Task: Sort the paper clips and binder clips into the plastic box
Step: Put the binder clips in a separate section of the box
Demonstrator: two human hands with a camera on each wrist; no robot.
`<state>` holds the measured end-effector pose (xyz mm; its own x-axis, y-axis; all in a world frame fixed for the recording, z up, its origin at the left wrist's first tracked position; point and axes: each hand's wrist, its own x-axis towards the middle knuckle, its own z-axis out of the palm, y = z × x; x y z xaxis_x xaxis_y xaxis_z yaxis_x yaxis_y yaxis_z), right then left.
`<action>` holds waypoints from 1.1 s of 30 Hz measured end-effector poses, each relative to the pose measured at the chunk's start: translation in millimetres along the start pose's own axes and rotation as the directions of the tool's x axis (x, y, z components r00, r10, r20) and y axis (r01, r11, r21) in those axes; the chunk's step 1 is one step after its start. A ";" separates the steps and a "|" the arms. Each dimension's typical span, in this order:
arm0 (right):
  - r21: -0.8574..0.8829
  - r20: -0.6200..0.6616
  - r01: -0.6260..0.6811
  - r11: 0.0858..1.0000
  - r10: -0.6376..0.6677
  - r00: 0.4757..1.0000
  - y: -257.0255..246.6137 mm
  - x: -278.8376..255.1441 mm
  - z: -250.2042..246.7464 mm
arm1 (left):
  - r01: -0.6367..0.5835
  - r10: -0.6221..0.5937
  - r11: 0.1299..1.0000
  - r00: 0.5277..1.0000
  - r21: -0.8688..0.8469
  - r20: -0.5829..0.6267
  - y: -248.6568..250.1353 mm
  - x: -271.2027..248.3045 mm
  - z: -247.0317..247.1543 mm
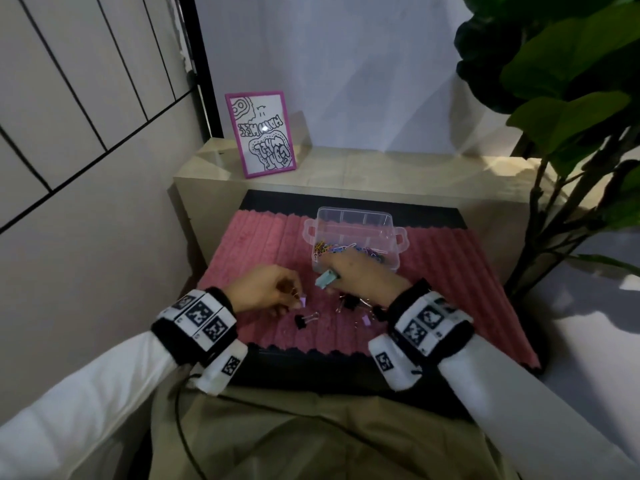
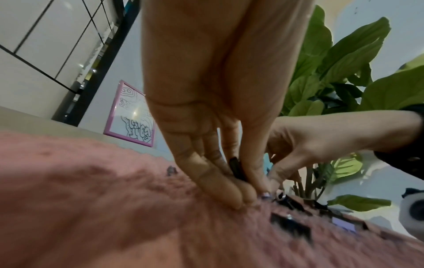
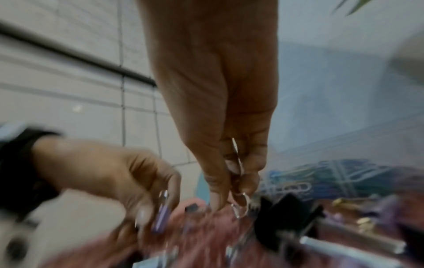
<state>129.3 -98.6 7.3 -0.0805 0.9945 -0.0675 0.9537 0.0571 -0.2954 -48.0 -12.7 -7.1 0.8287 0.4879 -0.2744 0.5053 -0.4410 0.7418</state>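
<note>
head view: dim overall, cool cast. light enters from the upper right; pale streaks fall across the wall [image 1: 346, 81] and ledge [image 1: 363, 168]. small glare spot on the frame [image 1: 260, 133]. plant [image 1: 561, 98] dark, its shadow thrown on the floor at right. straight lines bow toward the edges. focus fair at centre; small clips on the mat [image 1: 263, 244] soft.

left wrist view: brighter, warm. near mat [image 2: 91, 208] out of focus, black clip [image 2: 290, 227] smeared; leaves sharp and well lit.

right wrist view: heavy motion blur throughout; left hand [image 3: 110, 174] and box [image 3: 332, 177] smeared, edges dark.
</note>
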 end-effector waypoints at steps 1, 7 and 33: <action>0.078 -0.005 -0.055 0.995 0.055 0.998 10.6 -4.2 -10.6 | -0.011 0.011 1.000 1.000 -0.017 0.011 3.5 1.9 0.1; 0.505 -0.146 -0.282 0.816 0.403 0.904 75.1 2.5 -65.6 | -0.019 0.024 0.983 0.999 -0.181 0.028 16.1 5.8 -6.6; 0.099 0.171 -0.376 0.921 0.356 0.919 108.3 -78.9 -26.3 | -0.017 -0.010 0.971 0.994 -0.240 -0.109 63.7 103.4 -69.9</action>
<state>246.5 -168.6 5.7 0.2160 0.9187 -0.3307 0.8804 -0.3297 -0.3409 53.0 62.4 54.5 0.7927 0.5710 -0.2134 0.4187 -0.2556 0.8714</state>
